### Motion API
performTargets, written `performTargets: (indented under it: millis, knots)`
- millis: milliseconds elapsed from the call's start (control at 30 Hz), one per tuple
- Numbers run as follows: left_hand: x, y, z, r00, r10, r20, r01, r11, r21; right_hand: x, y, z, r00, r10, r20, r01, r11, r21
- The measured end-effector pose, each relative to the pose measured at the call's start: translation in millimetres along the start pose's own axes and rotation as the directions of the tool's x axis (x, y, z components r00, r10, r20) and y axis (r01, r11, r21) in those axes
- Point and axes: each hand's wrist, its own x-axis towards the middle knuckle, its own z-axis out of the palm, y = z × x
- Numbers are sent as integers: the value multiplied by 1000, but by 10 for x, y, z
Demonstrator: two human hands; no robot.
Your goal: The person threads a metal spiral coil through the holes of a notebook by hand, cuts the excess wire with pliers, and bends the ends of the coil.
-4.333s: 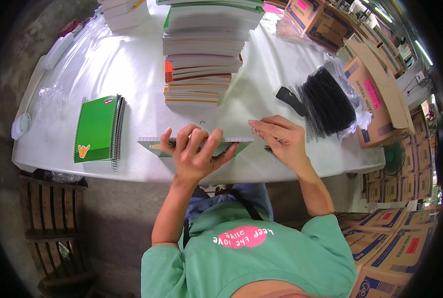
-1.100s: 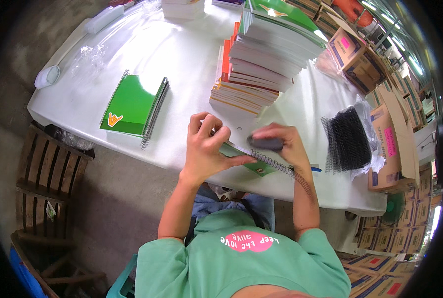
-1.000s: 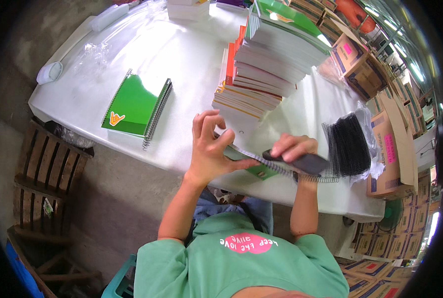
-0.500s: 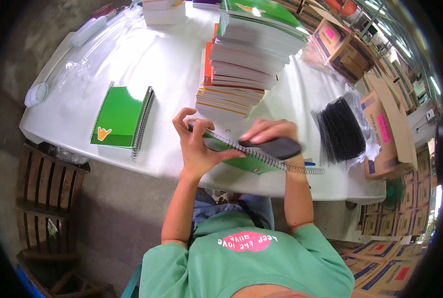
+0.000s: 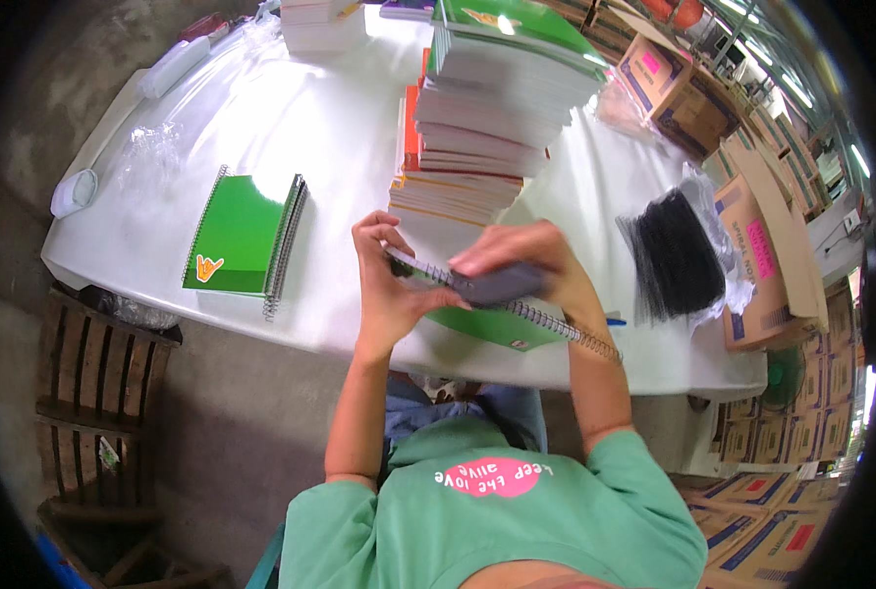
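My left hand (image 5: 384, 290) grips the left end of a green notebook (image 5: 492, 326) at its spine, thumb and fingers on opposite sides. The notebook is tilted above the table. A dark wire coil (image 5: 571, 334) runs along its spine, and a loose length sticks out on the right, by my right forearm. In my right hand (image 5: 531, 243) is a dark, flat, rounded object (image 5: 509, 285), its kind blurred by motion. It lies against the coil, close to my left thumb, and hides part of the spine.
Spiral-bound green notebooks (image 5: 240, 236) lie on the left of the white table (image 5: 345, 128). A tall pile of unbound notebooks (image 5: 492, 123) stands ahead. On the right are a bunch of black coils (image 5: 676, 257), a blue pen (image 5: 615, 321) and an open cardboard box (image 5: 760, 270).
My right hand has moved left along the coil with the dark object, nearer my left hand. The loose coil end has shifted slightly left and down.
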Motion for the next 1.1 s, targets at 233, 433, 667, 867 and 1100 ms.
performTargets:
  millis: [233, 433, 667, 867, 1100]
  knots:
    - [0, -17, -35, 967, -231, 104, 248, 950, -190, 156, 72, 77, 986, -164, 32, 163, 986, 36]
    - [3, -25, -53, 985, -137, 103, 155, 970, -189, 320, -40, 197, 974, -226, 7, 226, 974, -3]
    - [18, 41, 16, 944, -310, 112, 325, 822, -467, 87, 210, 120, 987, 101, -127, -142, 915, -377]
    - [-44, 135, -64, 961, -272, -48, 258, 945, -200, -1239, 547, -812, 780, 259, -569, -621, 216, -754]
    - [-239, 413, 56, 960, -212, -185, 155, 947, -282, -2121, 59, -236, 826, 366, -429, -549, 345, -761]
